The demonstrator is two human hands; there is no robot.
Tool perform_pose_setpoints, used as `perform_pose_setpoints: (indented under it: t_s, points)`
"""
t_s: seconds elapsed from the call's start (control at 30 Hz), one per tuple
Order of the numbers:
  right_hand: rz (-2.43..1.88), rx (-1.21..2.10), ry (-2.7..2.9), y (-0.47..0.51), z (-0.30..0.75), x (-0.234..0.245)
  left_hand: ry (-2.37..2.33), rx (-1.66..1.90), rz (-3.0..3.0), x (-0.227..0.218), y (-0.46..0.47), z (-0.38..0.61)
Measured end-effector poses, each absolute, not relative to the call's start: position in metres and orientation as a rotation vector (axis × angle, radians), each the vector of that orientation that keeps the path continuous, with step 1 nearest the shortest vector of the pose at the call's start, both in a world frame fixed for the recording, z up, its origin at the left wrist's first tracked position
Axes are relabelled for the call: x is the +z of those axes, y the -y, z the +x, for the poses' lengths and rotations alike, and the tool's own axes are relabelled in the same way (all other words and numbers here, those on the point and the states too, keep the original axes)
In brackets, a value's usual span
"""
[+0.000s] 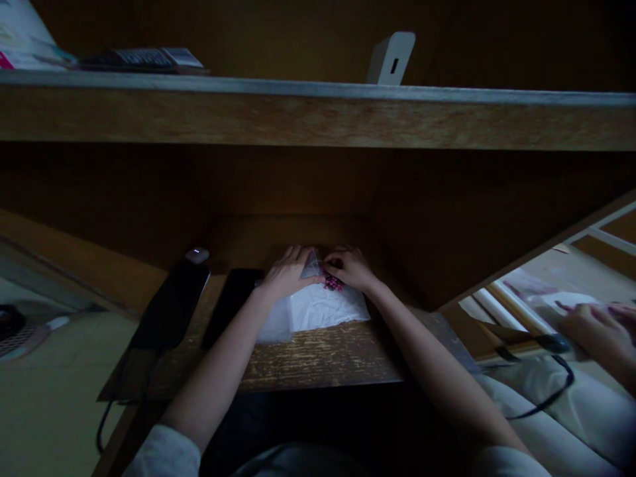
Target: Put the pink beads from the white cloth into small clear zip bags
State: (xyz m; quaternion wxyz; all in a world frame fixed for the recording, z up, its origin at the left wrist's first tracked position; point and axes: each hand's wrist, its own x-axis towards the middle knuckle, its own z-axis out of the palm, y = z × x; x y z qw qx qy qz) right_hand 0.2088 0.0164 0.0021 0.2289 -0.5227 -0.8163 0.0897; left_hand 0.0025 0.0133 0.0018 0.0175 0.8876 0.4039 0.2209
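A dim wooden desk (318, 358) lies under a shelf. On it rests a white plastic packet (318, 308). My left hand (287, 271) and my right hand (350, 266) meet at its far edge. Both pinch a small clear bag (314, 265) that holds small pink pieces (332, 283). The fingers of each hand are curled on the bag.
Two dark phones (171, 305) (231, 301) lie left of the packet, and a small white device (197, 254) glows behind them. A wooden shelf (318, 109) overhead carries a white box (391, 58) and papers. Another person's hand (599, 331) works at the right.
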Motion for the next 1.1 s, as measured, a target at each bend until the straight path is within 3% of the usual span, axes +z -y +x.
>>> perform_pose_setpoints:
  t_s: [0.4,0.77,1.1]
  points:
    - [-1.528,0.294,2.283,-0.018,0.205,0.0,-1.283,0.634,2.719,-0.003,-0.014,0.002]
    - [-1.159,0.72,1.841,-0.013,0.203,0.009,-1.292,0.646,2.707,-0.001,-0.012,0.003]
    - [-1.327,0.435,1.924,-0.024,0.214,-0.001,-1.306,0.637,2.727,-0.001,-0.013,0.003]
